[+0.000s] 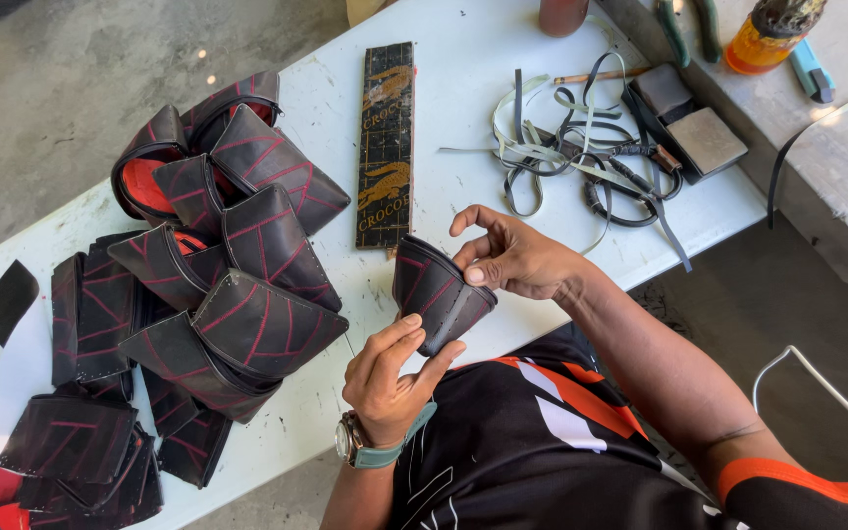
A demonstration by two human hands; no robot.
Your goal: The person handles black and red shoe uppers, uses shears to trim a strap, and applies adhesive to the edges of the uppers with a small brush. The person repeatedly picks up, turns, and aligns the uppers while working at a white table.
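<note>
A black leather shoe part with red stitched lines [439, 294] is held above the near edge of the white table [463, 88]. My left hand [392, 378], with a wristwatch on the wrist, grips its lower end between thumb and fingers. My right hand [512, 257] pinches its upper rim with thumb and forefinger, the other fingers curled above it. The part is folded into an open cup shape, its inside facing up and to the left.
A heap of similar black-and-red parts [218, 265] covers the table's left half, some with red lining. A long black ruler-like board [386, 147] lies in the middle. Tangled straps [581, 157], a grey block [706, 140] and an orange bottle [772, 37] lie at the right.
</note>
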